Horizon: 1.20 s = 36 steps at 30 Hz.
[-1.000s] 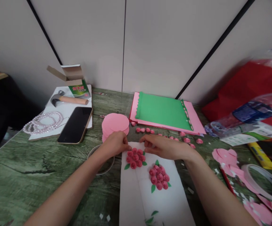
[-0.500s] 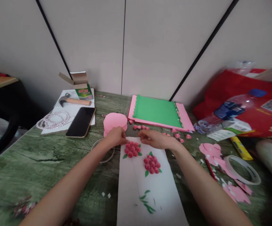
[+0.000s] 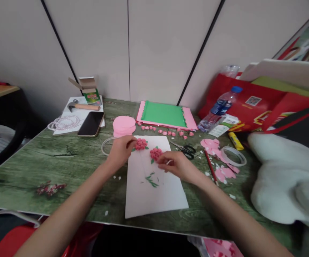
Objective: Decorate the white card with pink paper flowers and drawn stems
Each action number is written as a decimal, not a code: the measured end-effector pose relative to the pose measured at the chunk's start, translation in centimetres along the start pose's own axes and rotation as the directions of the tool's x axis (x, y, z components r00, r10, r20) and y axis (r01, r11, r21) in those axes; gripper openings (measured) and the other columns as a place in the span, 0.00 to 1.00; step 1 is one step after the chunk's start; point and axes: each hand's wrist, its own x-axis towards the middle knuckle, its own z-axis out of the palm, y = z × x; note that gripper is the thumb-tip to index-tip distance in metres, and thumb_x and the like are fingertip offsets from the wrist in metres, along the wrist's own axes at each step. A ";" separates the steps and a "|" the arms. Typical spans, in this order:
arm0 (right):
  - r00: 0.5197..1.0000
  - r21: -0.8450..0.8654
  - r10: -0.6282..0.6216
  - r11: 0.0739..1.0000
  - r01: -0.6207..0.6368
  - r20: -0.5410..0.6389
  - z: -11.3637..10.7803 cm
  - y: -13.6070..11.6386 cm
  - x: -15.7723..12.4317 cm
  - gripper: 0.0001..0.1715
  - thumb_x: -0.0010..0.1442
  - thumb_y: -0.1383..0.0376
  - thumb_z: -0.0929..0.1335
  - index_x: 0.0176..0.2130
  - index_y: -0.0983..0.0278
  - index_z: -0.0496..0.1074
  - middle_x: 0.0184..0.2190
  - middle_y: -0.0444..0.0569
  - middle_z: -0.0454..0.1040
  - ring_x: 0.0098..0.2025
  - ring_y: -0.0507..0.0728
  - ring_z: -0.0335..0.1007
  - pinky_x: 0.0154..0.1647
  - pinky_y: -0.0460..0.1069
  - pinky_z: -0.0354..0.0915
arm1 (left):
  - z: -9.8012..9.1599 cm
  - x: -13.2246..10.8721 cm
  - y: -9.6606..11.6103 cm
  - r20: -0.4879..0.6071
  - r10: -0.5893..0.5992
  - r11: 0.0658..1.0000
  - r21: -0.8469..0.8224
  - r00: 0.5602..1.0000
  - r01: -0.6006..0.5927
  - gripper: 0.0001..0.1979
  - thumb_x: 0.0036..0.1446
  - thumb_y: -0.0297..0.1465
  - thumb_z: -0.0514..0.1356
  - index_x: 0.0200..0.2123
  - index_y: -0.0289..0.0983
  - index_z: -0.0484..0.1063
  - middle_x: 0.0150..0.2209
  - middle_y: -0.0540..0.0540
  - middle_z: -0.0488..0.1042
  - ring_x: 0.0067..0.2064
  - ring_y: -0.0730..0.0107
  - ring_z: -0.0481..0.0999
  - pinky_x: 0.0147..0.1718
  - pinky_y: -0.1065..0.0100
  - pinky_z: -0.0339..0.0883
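Observation:
A white paper sheet [image 3: 140, 200] lies on the table with two clusters of pink paper flowers and painted-looking green leaves [image 3: 151, 180] lower down. My left hand [image 3: 120, 151] is at the sheet's upper left edge, its bent fingers drawn together beside the left flower cluster [image 3: 141, 144]; whether anything is between them is hidden. Over the right part of the sheet, my right hand [image 3: 178, 165] has loosely curled fingers, with a gap between thumb and forefinger. Its fingertips are just below the right flower cluster [image 3: 155, 153], and nothing shows in them.
Scissors [image 3: 186, 150], a red pencil [image 3: 210, 167], a tape roll [image 3: 234, 156] and pink scraps lie to the right. Behind are pink ovals [image 3: 124, 125], small pink buds and green paper [image 3: 163, 114]. A phone [image 3: 91, 124] and hammer [image 3: 86, 106] lie left; a bottle [image 3: 220, 109] leans right.
The view has shifted, now showing the table's front edge and the scissors. My right hand has moved from the sheet's top edge down to beside the right flower cluster. My left hand stays near the left cluster.

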 end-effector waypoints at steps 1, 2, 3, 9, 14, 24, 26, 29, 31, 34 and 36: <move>1.000 -0.045 -0.019 0.999 0.019 0.001 0.7 0.0 -0.7 0.05 0.55 0.66 0.68 0.31 0.66 0.72 0.28 0.47 0.73 0.25 0.51 0.68 0.26 0.46 0.66 | 0.3 -0.9 0.3 0.016 0.031 0.999 -0.039 0.999 -0.030 0.07 0.53 0.25 0.55 0.31 0.36 0.74 0.30 0.48 0.77 0.29 0.72 0.73 0.32 0.71 0.65; 0.998 -0.109 -0.057 0.993 0.054 -0.017 1.6 0.0 -1.3 0.03 0.54 0.67 0.68 0.31 0.66 0.72 0.29 0.47 0.72 0.27 0.51 0.69 0.28 0.46 0.67 | 0.7 -1.7 0.6 0.035 0.059 0.996 -0.076 0.998 -0.056 0.08 0.53 0.24 0.54 0.31 0.36 0.73 0.29 0.49 0.77 0.28 0.73 0.73 0.31 0.72 0.65; 0.992 -0.180 -0.114 0.978 0.103 -0.052 2.5 0.1 -1.7 0.03 0.54 0.69 0.68 0.32 0.66 0.73 0.30 0.49 0.72 0.30 0.52 0.70 0.31 0.48 0.68 | 1.0 -2.5 0.7 0.043 0.076 0.993 -0.097 0.996 -0.071 0.08 0.54 0.23 0.53 0.32 0.36 0.73 0.28 0.49 0.77 0.26 0.74 0.73 0.29 0.72 0.66; 0.871 -0.495 -0.488 0.746 0.446 0.049 8.1 -0.2 -2.6 0.14 0.63 0.66 0.61 0.44 0.67 0.73 0.50 0.56 0.70 0.56 0.59 0.61 0.55 0.57 0.61 | 2.3 -6.6 -0.2 0.030 0.160 0.986 -0.057 0.987 -0.158 0.11 0.55 0.22 0.51 0.36 0.34 0.72 0.34 0.45 0.77 0.35 0.68 0.76 0.36 0.66 0.70; 0.842 -0.629 -0.458 0.573 0.525 0.285 7.6 0.9 -4.2 0.29 0.64 0.58 0.60 0.58 0.73 0.60 0.59 0.58 0.59 0.63 0.60 0.48 0.63 0.57 0.50 | 3.0 -8.6 -1.7 0.072 0.302 0.953 -0.019 0.951 -0.301 0.11 0.55 0.22 0.52 0.37 0.36 0.73 0.39 0.43 0.76 0.41 0.65 0.75 0.41 0.63 0.71; 0.947 -0.828 -0.289 0.559 0.046 -0.142 1.8 5.1 -7.5 0.28 0.65 0.61 0.58 0.55 0.80 0.63 0.58 0.69 0.58 0.64 0.66 0.46 0.61 0.64 0.52 | 2.9 -8.2 -3.6 0.124 0.459 0.887 -0.014 0.880 -0.461 0.13 0.60 0.29 0.50 0.43 0.36 0.73 0.47 0.40 0.74 0.47 0.62 0.74 0.48 0.57 0.69; 0.929 -0.777 -0.368 0.573 0.260 0.039 3.8 3.4 -6.2 0.28 0.65 0.60 0.58 0.58 0.77 0.59 0.61 0.62 0.55 0.65 0.61 0.43 0.63 0.59 0.50 | 2.8 -8.0 -3.6 0.127 0.448 0.894 -0.043 0.885 -0.446 0.13 0.60 0.30 0.51 0.42 0.36 0.73 0.46 0.39 0.74 0.47 0.61 0.74 0.47 0.56 0.69; 0.901 -0.696 -0.394 0.596 0.401 0.183 6.1 2.1 -4.7 0.29 0.65 0.59 0.58 0.60 0.71 0.56 0.62 0.57 0.54 0.65 0.59 0.41 0.64 0.58 0.47 | 2.6 -7.9 -3.4 0.129 0.425 0.905 -0.092 0.896 -0.416 0.11 0.58 0.30 0.53 0.41 0.37 0.74 0.45 0.40 0.75 0.46 0.61 0.75 0.47 0.57 0.68; 0.924 -0.689 -0.367 0.643 0.336 0.108 5.9 2.9 -4.7 0.27 0.64 0.60 0.59 0.59 0.70 0.58 0.60 0.58 0.57 0.64 0.60 0.47 0.63 0.59 0.49 | 2.3 -7.9 -3.1 0.131 0.396 0.915 -0.135 0.909 -0.379 0.10 0.56 0.29 0.54 0.39 0.37 0.74 0.44 0.41 0.76 0.46 0.62 0.75 0.47 0.57 0.68; 0.907 -0.683 -0.318 0.729 0.048 -0.275 3.5 5.2 -6.0 0.20 0.62 0.62 0.62 0.51 0.70 0.68 0.53 0.62 0.67 0.59 0.64 0.58 0.60 0.61 0.54 | 1.6 -7.6 -2.5 0.133 0.323 0.932 -0.215 0.937 -0.291 0.08 0.53 0.29 0.58 0.36 0.39 0.75 0.40 0.44 0.78 0.44 0.63 0.76 0.47 0.58 0.68; 0.871 -0.656 -0.295 0.753 -0.041 -0.393 2.0 6.2 -6.8 0.17 0.63 0.65 0.60 0.46 0.71 0.71 0.49 0.66 0.68 0.58 0.68 0.57 0.58 0.64 0.54 | 0.9 -7.1 -2.2 0.117 0.243 0.938 -0.279 0.963 -0.203 0.06 0.50 0.30 0.60 0.33 0.38 0.75 0.36 0.45 0.79 0.38 0.64 0.77 0.42 0.60 0.70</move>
